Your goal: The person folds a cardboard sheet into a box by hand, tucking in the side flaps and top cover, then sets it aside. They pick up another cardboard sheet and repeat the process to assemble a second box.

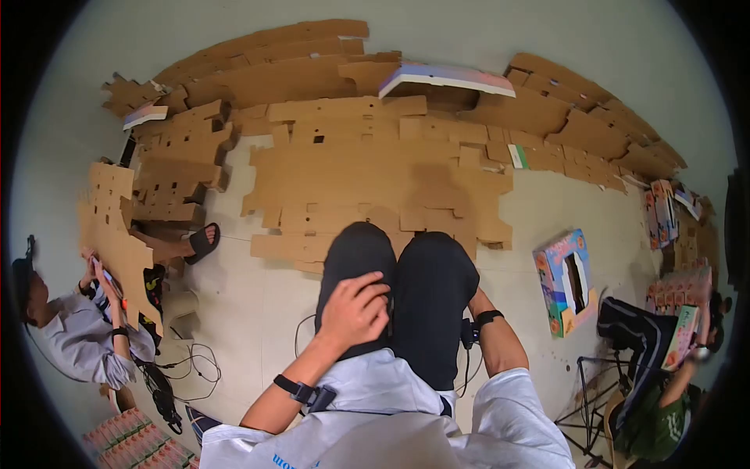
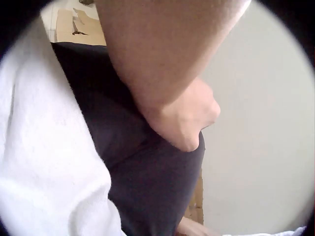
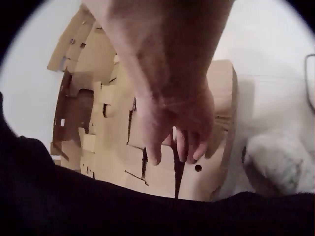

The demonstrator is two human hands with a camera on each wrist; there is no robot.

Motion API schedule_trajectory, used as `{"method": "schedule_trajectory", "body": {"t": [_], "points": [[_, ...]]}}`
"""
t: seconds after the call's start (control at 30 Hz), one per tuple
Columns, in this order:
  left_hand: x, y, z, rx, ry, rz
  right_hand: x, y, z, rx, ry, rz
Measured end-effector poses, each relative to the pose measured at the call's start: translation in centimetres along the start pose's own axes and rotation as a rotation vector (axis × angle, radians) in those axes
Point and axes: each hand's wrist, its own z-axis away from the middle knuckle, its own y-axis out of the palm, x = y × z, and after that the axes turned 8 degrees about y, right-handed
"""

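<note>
My left hand (image 1: 355,313) rests on the left thigh of my dark trousers (image 1: 355,258), its fingers relaxed and a little spread. In the left wrist view the back of that left hand (image 2: 184,118) lies against the dark cloth, its fingertips hidden. Beside the right knee hangs my right arm, the hand mostly hidden behind the leg in the head view. The right wrist view shows the right hand (image 3: 179,123) dangling with loosely bent fingers and nothing in them. Behind it appear flattened cardboard sheets (image 3: 115,132) on the floor.
Flattened cardboard (image 1: 336,176) covers the floor ahead, with more stacked along the wall (image 1: 547,19). A colourful printed carton (image 1: 556,270) stands at right. One person (image 1: 58,320) at left holds a cardboard sheet (image 1: 117,227); another person (image 1: 656,422) sits at right. Cables (image 1: 205,367) lie at left.
</note>
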Motion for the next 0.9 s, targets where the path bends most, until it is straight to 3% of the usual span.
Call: {"method": "schedule_trajectory", "body": {"t": [0.27, 0.37, 0.43, 0.53, 0.57, 0.63, 0.67, 0.77, 0.83, 0.9], "points": [[-0.4, 0.3, 0.4, -0.007, 0.013, -0.004, 4.4, 1.0, -3.1, 0.085, 0.101, 0.207], [-0.8, 0.3, 0.6, 0.030, 0.038, -0.001, 10.6, 2.9, -1.7, 0.033, -0.067, 0.156], [-1.3, 0.3, 0.5, 0.028, 0.068, -0.011, 16.2, 8.4, 5.0, -0.109, -0.254, 0.054], [-2.0, 0.5, 1.2, -0.135, 0.053, -0.006, 21.1, 12.2, 11.4, -0.105, -0.426, 0.132], [-1.8, 1.1, 1.7, -0.240, -0.029, 0.006, 21.3, 12.9, 13.1, -0.049, -0.476, 0.164], [-1.5, 2.9, 2.4, -0.452, -0.202, 0.052, 20.2, 13.3, 17.3, 0.048, -0.563, 0.235], [-1.7, 1.3, 1.4, -0.426, -0.352, 0.125, 18.6, 14.4, 20.4, 0.072, -0.608, 0.247], [-2.0, -3.1, -2.1, -0.581, -0.340, 0.159, 11.9, 19.2, 29.4, -0.020, -0.612, 0.423], [-2.0, -4.9, -1.7, -0.512, -0.339, 0.204, 7.8, 21.8, 32.9, 0.020, -0.594, 0.290], [-2.9, -6.6, -1.1, -0.398, -0.412, 0.512, 3.6, 19.4, 32.6, 0.333, -0.533, 0.112]]}}
